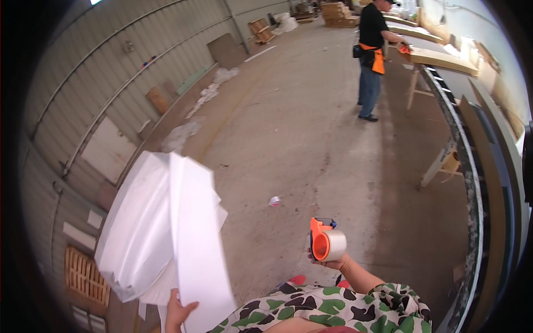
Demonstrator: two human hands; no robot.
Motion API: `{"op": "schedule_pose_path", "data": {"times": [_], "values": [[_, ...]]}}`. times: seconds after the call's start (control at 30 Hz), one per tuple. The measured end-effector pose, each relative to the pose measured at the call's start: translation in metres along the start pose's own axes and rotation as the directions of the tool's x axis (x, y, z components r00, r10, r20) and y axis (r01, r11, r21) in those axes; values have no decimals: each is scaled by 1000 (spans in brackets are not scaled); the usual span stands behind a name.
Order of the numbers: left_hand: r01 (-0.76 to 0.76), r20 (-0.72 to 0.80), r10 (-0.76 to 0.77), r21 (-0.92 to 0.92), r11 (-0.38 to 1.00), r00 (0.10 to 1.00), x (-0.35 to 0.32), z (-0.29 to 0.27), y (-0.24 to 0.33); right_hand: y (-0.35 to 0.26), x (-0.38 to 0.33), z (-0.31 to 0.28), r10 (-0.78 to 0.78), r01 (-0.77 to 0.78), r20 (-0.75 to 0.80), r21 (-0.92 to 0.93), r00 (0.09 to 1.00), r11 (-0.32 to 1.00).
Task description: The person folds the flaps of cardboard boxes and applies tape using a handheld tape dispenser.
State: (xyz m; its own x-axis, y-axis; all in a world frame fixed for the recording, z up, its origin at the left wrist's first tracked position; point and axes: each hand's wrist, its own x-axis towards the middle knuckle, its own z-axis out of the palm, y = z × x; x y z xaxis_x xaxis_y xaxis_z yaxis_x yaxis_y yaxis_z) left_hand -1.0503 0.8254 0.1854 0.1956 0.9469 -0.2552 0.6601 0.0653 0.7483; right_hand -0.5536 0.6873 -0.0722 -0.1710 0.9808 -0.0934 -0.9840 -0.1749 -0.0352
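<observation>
My left hand (177, 313) grips the lower left edge of a long white sheet (202, 261), with the thumb laid over its face. The sheet looks like foam or card; I cannot tell which. Just beyond it stands a tall bundle of white sheets (136, 222) wrapped in clear plastic. In my right hand (335, 263) is an orange tape dispenser (317, 225) loaded with a wide roll of clear tape (336, 245). It is held out in front of my body, apart from the sheet. The right fingers are partly hidden behind the dispenser.
A roller conveyor (463, 139) runs along my right, with long boards (494, 150) beside it. Farther off, a person (373, 55) works at a stack of panels (441, 60). Crumpled plastic (183, 136) lies by the left wall, and a wooden pallet (86, 275) leans there.
</observation>
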Motion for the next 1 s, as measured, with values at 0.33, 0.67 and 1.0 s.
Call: {"op": "schedule_pose_path", "data": {"times": [0.33,0.67,1.0], "values": [[-33,261,86,-199,980,962,-39,89,127,-35,3,97,22,-29,101,78,995,997],[-192,906,196,-131,973,376,183,270,271,-146,-176,2,-682,674,-208,-115,702,729],[-642,908,1,-298,706,-420,227,572,496,-29,-297,6,-870,939,-493,-301,-2,168]]}}
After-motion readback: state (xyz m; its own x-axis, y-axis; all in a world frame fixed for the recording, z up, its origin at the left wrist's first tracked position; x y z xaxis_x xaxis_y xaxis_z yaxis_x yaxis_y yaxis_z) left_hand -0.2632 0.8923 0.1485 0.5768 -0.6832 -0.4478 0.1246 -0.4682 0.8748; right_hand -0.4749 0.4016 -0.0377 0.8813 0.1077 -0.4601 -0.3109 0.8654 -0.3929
